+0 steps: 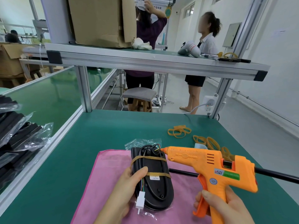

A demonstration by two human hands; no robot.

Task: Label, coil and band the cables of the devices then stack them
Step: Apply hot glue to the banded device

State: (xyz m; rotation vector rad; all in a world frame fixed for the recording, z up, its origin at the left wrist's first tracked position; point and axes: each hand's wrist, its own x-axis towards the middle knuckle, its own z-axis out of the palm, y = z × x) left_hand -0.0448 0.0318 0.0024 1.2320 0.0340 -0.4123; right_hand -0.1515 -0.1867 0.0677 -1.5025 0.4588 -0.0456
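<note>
Steadying the banded device [155, 188] on the pink cloth [110, 172] of the desk [113, 126], the left grip [123, 189] is wrapped around its side; the glue gun [210, 160] is clasped in the right grip [226, 206]. Its nozzle [162, 149] is best held at the cable exit [155, 147], the trigger [201, 206] squeezed gently.

I am seeing a hot glue gun [210, 162] showing bright orange above the pink cloth [110, 175]. Its side sticker is showing green, white and blue, and its glue stick [275, 174] is showing black. On the cloth a device [153, 189] is showing black, crossed by two tan rubber bands [159, 174] and wearing a small white label [154, 177]. Its wires [142, 183] are running green, blue and yellow into a white connector [140, 201]. Beyond the cloth, yellow-tan loose bands [178, 131] are lying on the dark green table mat [97, 130].
</note>
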